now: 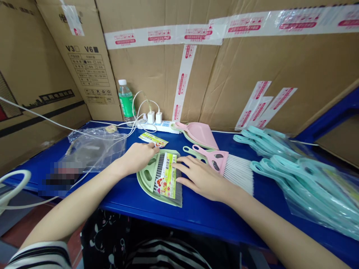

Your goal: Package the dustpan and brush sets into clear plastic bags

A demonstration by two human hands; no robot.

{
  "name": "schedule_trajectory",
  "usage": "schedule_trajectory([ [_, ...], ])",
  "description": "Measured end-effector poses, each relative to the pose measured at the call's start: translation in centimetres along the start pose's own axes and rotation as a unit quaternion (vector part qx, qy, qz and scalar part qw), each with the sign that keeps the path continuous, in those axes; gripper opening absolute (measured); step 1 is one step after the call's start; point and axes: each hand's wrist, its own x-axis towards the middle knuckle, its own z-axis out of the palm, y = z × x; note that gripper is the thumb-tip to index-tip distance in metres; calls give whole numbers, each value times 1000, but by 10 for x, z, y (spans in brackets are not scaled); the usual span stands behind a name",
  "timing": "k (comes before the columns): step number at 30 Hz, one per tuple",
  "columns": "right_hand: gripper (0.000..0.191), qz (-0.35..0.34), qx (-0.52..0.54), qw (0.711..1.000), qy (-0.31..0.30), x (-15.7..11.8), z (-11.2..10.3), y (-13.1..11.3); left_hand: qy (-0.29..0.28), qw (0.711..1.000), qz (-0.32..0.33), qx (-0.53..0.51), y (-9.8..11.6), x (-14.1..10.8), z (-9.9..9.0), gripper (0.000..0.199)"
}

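Observation:
A light green dustpan (142, 189) lies in front of me with a green hand brush (147, 175) on it, grey bristles to the right. Across the bristles rests a yellow-green printed card (167, 177). My left hand (140, 158) is closed at the dustpan's upper left edge, fingers bent and pressed together; its thumb is mostly hidden. With fingers apart, my right hand (200, 175) touches the card's right edge and holds nothing. Behind it lies a pink hand brush (220, 160) with white bristles, partly over another green handle (193, 151).
Pink dustpan (202, 133), loose cards (153, 139) and a power strip (168, 126) with chargers lie at the back, near a bottle (126, 102). Clear plastic bags (98, 147) and cables are on the left. Bagged turquoise sets (305, 175) fill the right. Cardboard (157, 67) walls the back.

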Motion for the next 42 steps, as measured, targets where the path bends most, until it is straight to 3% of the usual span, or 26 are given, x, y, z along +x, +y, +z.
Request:
schedule_trajectory([
  [42, 31, 3, -2, 1000, -9, 0, 0, 0, 1, 1000, 23, 17, 3, -2, -3, 33],
])
